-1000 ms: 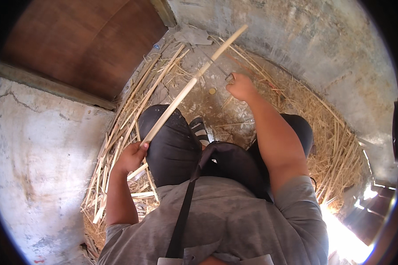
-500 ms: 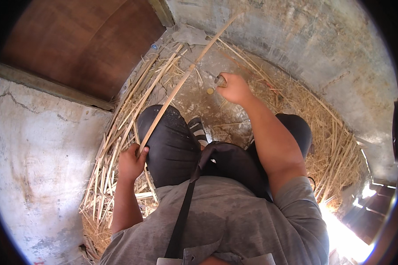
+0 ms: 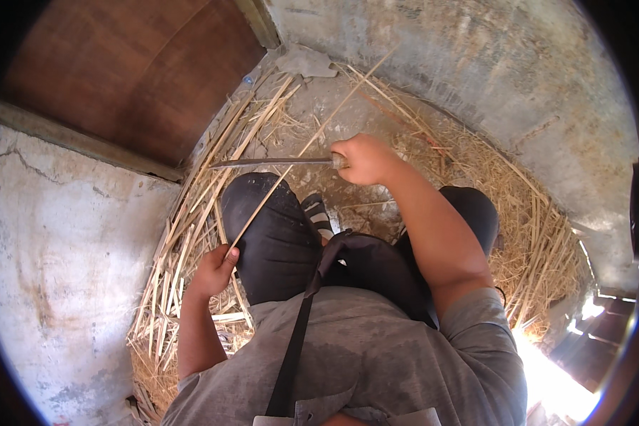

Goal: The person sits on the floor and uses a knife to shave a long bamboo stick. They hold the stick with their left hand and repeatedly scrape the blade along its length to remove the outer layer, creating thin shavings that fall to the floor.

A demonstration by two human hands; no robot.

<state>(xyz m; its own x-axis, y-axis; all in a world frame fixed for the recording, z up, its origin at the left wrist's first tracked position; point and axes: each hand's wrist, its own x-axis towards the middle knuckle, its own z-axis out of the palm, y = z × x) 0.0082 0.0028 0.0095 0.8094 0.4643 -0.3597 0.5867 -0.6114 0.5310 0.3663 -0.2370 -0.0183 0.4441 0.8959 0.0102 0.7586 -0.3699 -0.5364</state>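
Note:
My left hand (image 3: 216, 268) is closed around the near end of a long bamboo strip (image 3: 319, 131). The strip slants up over my left knee toward the far wall and shows its narrow edge. In my right hand (image 3: 366, 159) is the handle of a long-bladed knife (image 3: 270, 162), held with the fingers wrapped round it. The dark blade points left, level, and crosses the strip just beyond my left knee. Whether the edge touches the strip, I cannot tell.
Many split strips (image 3: 227, 153) lie piled along my left side. Shavings (image 3: 525, 248) heap up along the right wall (image 3: 504, 64). A brown panel (image 3: 135, 78) stands at the upper left. My sandalled foot (image 3: 318, 213) rests between my knees.
My right hand has come slightly nearer and left, and the knife blade has swung to lie level across the strip. The bamboo strip has turned from its flat face to its edge.

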